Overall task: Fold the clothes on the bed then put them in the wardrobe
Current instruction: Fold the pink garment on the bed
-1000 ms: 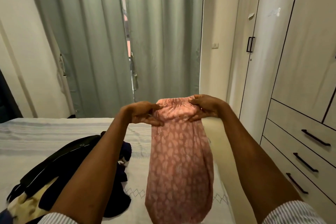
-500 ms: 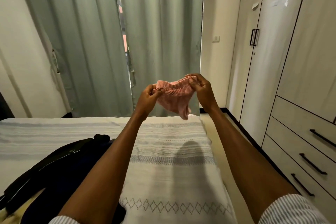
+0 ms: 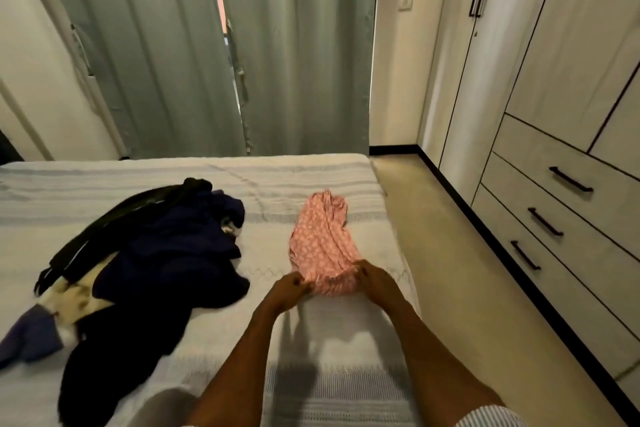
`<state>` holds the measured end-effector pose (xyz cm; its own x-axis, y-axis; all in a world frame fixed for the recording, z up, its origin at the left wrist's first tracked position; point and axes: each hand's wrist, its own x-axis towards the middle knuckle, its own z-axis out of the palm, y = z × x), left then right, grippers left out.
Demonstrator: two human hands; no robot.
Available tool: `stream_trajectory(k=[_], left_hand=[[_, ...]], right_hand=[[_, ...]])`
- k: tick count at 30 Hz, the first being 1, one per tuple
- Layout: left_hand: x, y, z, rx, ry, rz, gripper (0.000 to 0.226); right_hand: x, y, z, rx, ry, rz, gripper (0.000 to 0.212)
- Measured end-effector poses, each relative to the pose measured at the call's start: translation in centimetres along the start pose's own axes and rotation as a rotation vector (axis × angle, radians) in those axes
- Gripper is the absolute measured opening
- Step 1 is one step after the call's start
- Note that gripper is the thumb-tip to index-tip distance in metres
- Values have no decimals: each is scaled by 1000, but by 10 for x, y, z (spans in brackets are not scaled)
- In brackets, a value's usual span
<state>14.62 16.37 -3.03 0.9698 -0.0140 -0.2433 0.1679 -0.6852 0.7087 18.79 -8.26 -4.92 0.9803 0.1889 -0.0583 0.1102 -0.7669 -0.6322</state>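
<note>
Striped bedspread (image 3: pixel 104 191), wardrobe (image 3: pixel 571 80) at right. Pink patterned garment (image 3: pixel 320 239) lies stretched away on the bed near its right edge. Left hand (image 3: pixel 289 289) and right hand (image 3: pixel 372 279) each pinch a waistband corner, held apart. Judgement: keep band taut, smooth creases flat before folding. Dark clothes pile (image 3: pixel 145 263) waits at left.

hands: 2 (image 3: pixel 289 288) (image 3: pixel 372 279) | pink patterned garment: 1 (image 3: pixel 320 239) | dark clothes heap: 1 (image 3: pixel 166 253) | black-handled wardrobe drawers: 3 (image 3: pixel 568 180) | grey-green curtains: 2 (image 3: pixel 149 55)
</note>
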Motion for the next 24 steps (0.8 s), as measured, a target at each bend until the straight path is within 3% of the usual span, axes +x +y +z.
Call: stream_trajectory(k=[2,4,6,10,14,16,20,24], left_hand=[[-30,-21,26,87,30,17,35],[-37,-29,29,108,127,120,47],[-54,-39,28,55,158,212,43],[-78,-27,28,-145,99,199,43],[-83,-18,27,-186,-147,-49,34],[-83,-25,33,-184,-137,-88,33],[-70,-33,45,-246,111,-47,22],[-51,-23,40,-253,240,16,16]], right_hand=[[-45,7,23,-128,52,-32,38],[-55,3,28,-77,115,-62,33],[-75,-3,26,6,97,-50,22],[-97,-18,11,303,-190,181,25],[-102,-21,-1,233,-484,364,27],[-99,-13,6,249,-454,349,33],[-89,-7,17,553,-180,246,10],[-66,-11,24,569,38,197,20]])
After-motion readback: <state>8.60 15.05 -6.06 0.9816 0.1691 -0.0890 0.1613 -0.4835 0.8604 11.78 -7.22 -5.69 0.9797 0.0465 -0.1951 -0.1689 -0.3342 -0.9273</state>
